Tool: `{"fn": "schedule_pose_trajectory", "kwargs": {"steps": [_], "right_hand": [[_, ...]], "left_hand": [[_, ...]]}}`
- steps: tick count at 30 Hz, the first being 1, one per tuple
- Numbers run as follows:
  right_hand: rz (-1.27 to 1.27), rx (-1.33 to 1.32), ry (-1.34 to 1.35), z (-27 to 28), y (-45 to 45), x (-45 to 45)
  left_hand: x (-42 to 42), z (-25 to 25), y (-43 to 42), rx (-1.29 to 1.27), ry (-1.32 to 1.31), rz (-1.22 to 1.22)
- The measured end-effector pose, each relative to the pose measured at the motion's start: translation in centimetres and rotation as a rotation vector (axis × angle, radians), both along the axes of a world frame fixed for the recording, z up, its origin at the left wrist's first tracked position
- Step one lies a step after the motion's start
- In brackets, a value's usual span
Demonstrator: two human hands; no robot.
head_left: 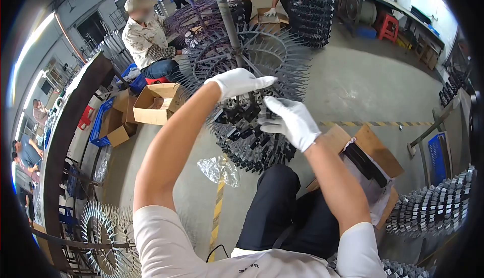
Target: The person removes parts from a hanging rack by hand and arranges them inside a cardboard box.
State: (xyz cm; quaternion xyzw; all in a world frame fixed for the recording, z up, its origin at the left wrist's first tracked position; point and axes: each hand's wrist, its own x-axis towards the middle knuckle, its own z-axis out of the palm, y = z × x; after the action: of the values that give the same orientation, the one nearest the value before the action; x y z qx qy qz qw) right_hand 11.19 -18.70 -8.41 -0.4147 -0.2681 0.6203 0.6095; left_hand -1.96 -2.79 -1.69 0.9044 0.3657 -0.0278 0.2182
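A round rack (295,51) with rings of thin prongs stands before my knees on an upright pole (225,13). Small black parts (252,142) hang crowded on its lower tiers. My left hand (237,83), in a white glove, is over the near side of the rack, its thumb stretched to the right. The other fingers of that hand are curled out of sight. Lower and to the right, my right hand (295,122), also gloved, has its thumb and forefinger around a small black part (266,110) at the rack's edge.
An open carton (159,104) lies beyond my left arm; another carton (383,149) with black strips is by my right knee. A plastic bag (219,171) lies on the floor. A seated person (151,41) is beside the rack. Loaded racks (428,207) stand at right.
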Motion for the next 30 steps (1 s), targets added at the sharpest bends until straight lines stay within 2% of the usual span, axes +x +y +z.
{"fn": "schedule_pose_trajectory", "kwargs": {"steps": [1,3,4,5,10,12,13,15,17,19,20,21,27,30], "right_hand": [[0.011,-0.006,-0.009,0.1,0.3,-0.4],[-0.004,0.014,-0.065,0.3,0.9,-1.0],[-0.028,0.013,-0.03,0.3,1.0,-1.5],[-0.016,0.006,-0.031,0.0,1.1,-1.5],[0.025,-0.005,-0.089,-0.9,0.4,-1.2],[0.048,-0.004,-0.117,-0.6,0.6,-0.4],[0.068,-0.01,-0.134,-0.5,1.1,0.4],[0.093,-0.003,-0.272,-0.1,2.1,2.7],[0.113,-0.008,-0.259,-0.6,3.5,6.2],[0.056,-0.012,-0.209,-0.5,3.4,9.1],[-0.002,-0.071,-0.221,0.0,2.7,9.1],[0.05,-0.05,-0.183,-0.3,2.2,9.1],[0.04,0.028,0.145,-1.2,2.2,2.3],[0.047,0.067,0.079,-1.0,3.0,1.0]], "left_hand": [[-0.9,-0.7,0.8,0.03,-0.114,-0.073],[-1.9,0.7,-0.2,-0.164,-0.043,-0.055],[-1.9,-0.5,0.4,-0.125,-0.042,0.029],[-1.9,-0.8,0.3,0.034,-0.03,-0.013],[-2.6,-1.4,-1.7,-0.01,-0.103,0.138],[-2.2,-1.4,-1.7,-0.054,-0.119,0.171],[-2.0,-1.9,-1.0,0.006,-0.102,0.127],[-0.1,-0.8,-1.5,-0.021,-0.055,0.235],[1.2,-1.1,-1.4,-0.079,-0.272,0.213],[1.9,-1.8,1.3,0.013,-0.085,0.296],[1.9,-1.0,0.7,0.023,-0.073,0.291],[1.9,-0.9,0.3,0.011,-0.091,0.29],[2.0,-0.9,-0.2,-0.135,-0.127,0.219],[0.6,-1.1,0.3,-0.22,-0.231,0.114]]}}
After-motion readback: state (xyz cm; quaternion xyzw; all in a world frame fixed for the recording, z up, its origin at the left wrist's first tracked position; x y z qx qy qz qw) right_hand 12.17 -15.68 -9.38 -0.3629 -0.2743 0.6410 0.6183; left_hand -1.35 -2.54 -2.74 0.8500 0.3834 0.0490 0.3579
